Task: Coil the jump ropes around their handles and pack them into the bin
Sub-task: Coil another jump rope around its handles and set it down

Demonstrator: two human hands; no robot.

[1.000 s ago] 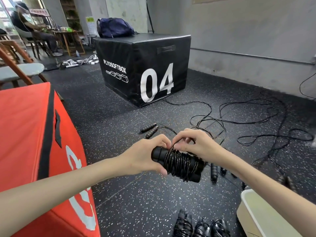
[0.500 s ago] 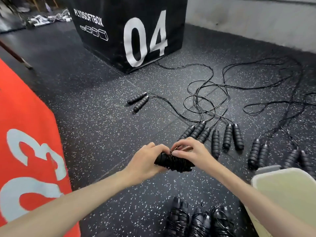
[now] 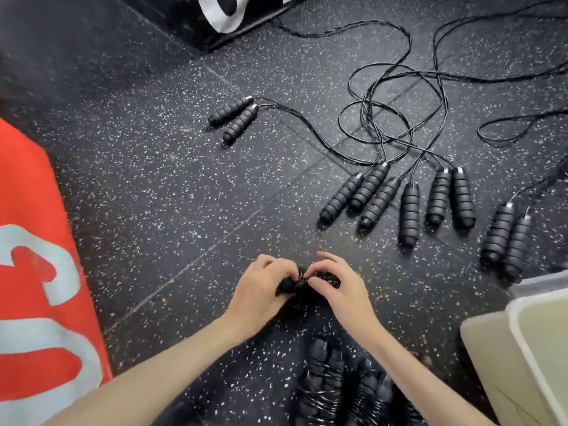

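The floor (image 3: 159, 167) is dark rubber matting flecked with white, laid in large tiles whose seams run diagonally across it. At the top stands a black box (image 3: 196, 16) with part of a large white numeral on its side. At the left edge leans the slanted face of a red box (image 3: 27, 210) bearing pale lettering, perhaps a numeral. Light is even, with soft shadows.
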